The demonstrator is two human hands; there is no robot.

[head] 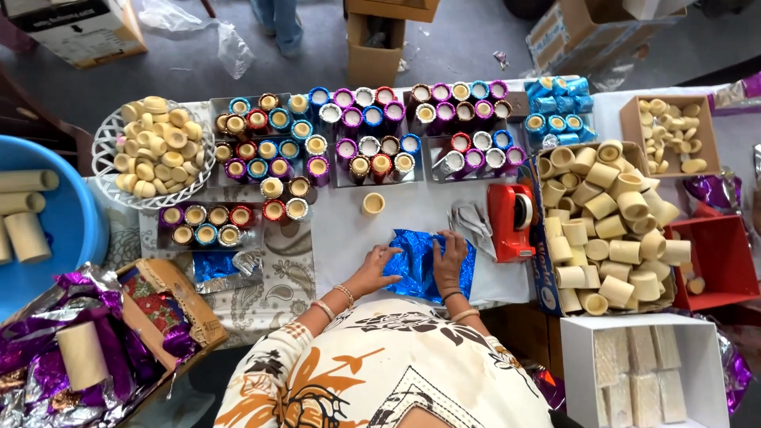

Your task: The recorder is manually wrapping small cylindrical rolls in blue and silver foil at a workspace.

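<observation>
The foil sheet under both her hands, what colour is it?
Shiny blue; the foil sheet shows best in the head view.

One blue foil sheet [420,269] lies on the tabletop [349,230] at six o'clock, under two hands, the left hand [380,265] and the right hand [449,257]. One red tape dispenser [511,222] stands at three o'clock. One bare cup [372,204] stands alone at centre. Three plain tubes [24,214] lie in one blue tub [63,230] at nine o'clock. One white basket [151,150] sits at ten o'clock (its cups too heaped to count). Four pale blocks [638,372] fill one white box [705,372] at five o'clock.
</observation>
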